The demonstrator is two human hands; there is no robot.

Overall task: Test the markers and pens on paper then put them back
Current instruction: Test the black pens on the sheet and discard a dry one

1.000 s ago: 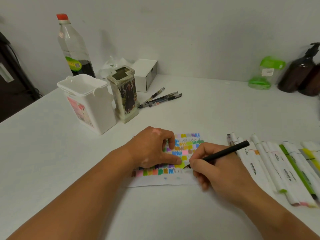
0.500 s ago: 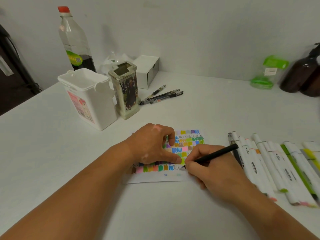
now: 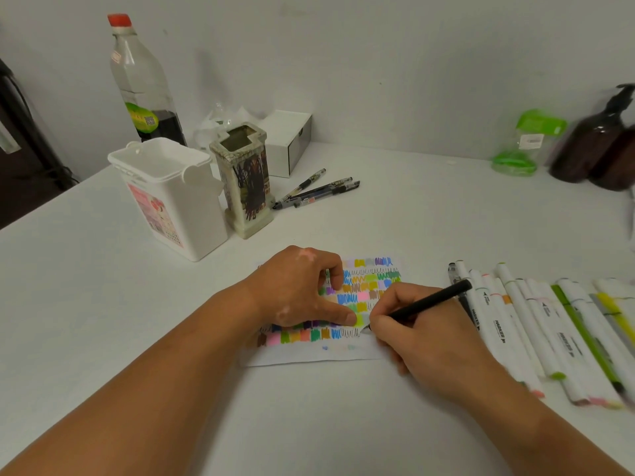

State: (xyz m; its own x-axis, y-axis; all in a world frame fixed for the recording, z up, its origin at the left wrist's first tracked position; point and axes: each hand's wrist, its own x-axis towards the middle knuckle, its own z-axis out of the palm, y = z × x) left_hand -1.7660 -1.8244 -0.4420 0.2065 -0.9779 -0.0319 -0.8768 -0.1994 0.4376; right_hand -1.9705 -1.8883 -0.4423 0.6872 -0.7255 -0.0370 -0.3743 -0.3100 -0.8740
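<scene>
A small sheet of paper [image 3: 309, 355] covered in rows of coloured scribbles lies in the middle of the white table. My left hand [image 3: 302, 290] rests on it, thumb and fingers pressing it flat. My right hand [image 3: 422, 334] grips a black pen [image 3: 429, 300], its tip touching the paper at the end of a thin black zigzag line. A row of several white markers [image 3: 536, 321] lies to the right of the paper. Three pens [image 3: 316, 192] lie behind, beside a square patterned holder [image 3: 245, 180].
A white lidded plastic bucket [image 3: 171, 197] stands left of the holder. Behind are a tall bottle [image 3: 144, 80] with a red cap, a white box [image 3: 292, 142], a green packet [image 3: 525, 142] and brown pump bottles [image 3: 598, 139] at the far right.
The pen tip has drawn the black zigzag a little further along the lower row. My left hand keeps holding the paper. The camera view shifted slightly.
</scene>
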